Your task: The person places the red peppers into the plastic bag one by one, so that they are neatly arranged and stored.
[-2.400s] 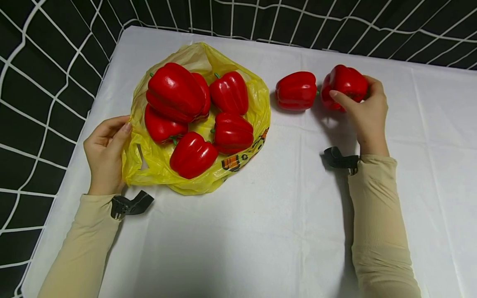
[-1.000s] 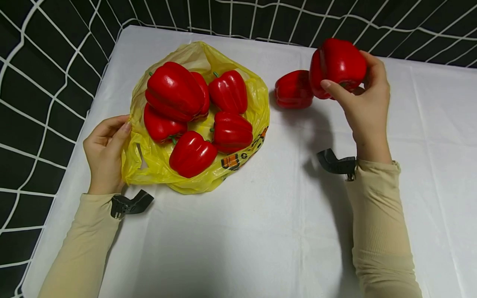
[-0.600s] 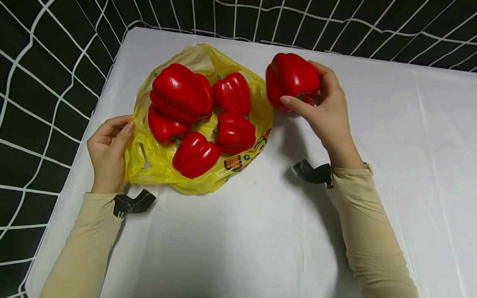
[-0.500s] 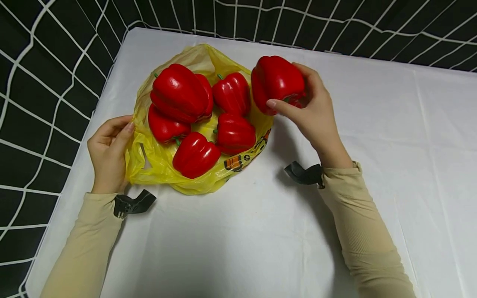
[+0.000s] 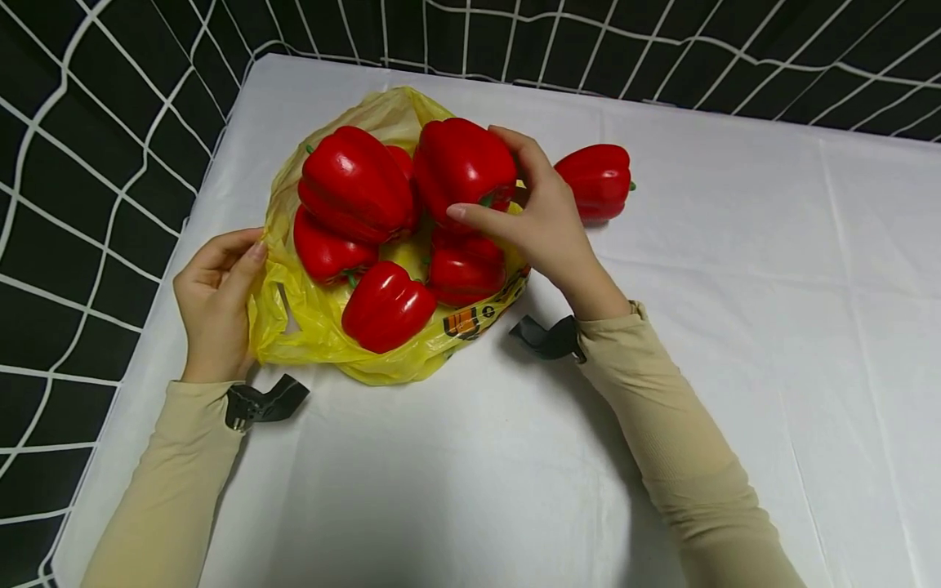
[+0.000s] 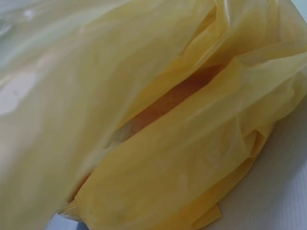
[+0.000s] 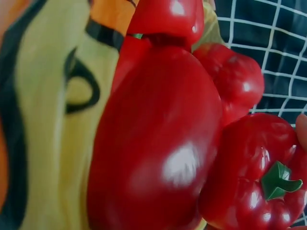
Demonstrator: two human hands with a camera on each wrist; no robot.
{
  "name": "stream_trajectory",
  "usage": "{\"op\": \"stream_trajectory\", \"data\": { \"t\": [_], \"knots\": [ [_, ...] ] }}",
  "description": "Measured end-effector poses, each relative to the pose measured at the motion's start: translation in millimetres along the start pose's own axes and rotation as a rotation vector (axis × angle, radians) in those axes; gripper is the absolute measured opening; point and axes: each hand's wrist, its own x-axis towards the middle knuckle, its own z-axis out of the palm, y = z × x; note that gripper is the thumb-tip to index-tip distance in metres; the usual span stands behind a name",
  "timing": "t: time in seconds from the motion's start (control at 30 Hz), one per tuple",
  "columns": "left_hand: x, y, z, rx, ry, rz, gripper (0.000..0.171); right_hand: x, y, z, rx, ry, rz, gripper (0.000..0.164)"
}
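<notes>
A yellow plastic bag (image 5: 323, 347) lies spread on the table, holding several red bell peppers. My left hand (image 5: 216, 302) pinches the bag's left edge between thumb and fingers. Over the bag's right part, my right hand (image 5: 540, 216) grips a red bell pepper (image 5: 463, 167) from its right side. That pepper overlaps others in the bag, such as the lower right pepper (image 5: 466, 273). In the right wrist view the held pepper (image 7: 254, 158) shows its green stem. The left wrist view is filled by yellow bag film (image 6: 163, 158).
One more bell pepper (image 5: 599, 181) lies on the white-covered table (image 5: 441, 474), to the right of the bag and partly behind my right hand. Black cloth with white netting (image 5: 559, 41) rises along the back and left edges.
My right hand has lifted a pepper from the right of the table and carried it left over the bag. The other table pepper has come back into view. My left hand keeps its hold.
</notes>
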Motion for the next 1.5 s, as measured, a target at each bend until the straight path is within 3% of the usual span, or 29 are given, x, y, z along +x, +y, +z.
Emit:
{"op": "stream_trajectory", "data": {
  "t": [0.33,0.53,1.1,1.5],
  "knots": [
    [-0.3,-0.3,-1.0,-0.016,-0.001,-0.015,0.013,9.3,-0.5,9.3,-0.080,-0.075,-0.034,0.082],
    [-0.7,-0.4,-2.3,0.002,0.008,-0.015,0.013,7.1,0.9,8.7,-0.119,-0.118,-0.100,0.085],
    [-0.1,0.5,-1.8,0.033,0.009,-0.011,0.013,7.5,5.3,-8.9,-0.075,-0.102,-0.143,0.087],
    [0.1,0.1,-2.1,0.017,0.015,-0.016,0.013,4.4,1.3,-22.0,-0.069,-0.059,-0.117,0.084]
  ]
}}
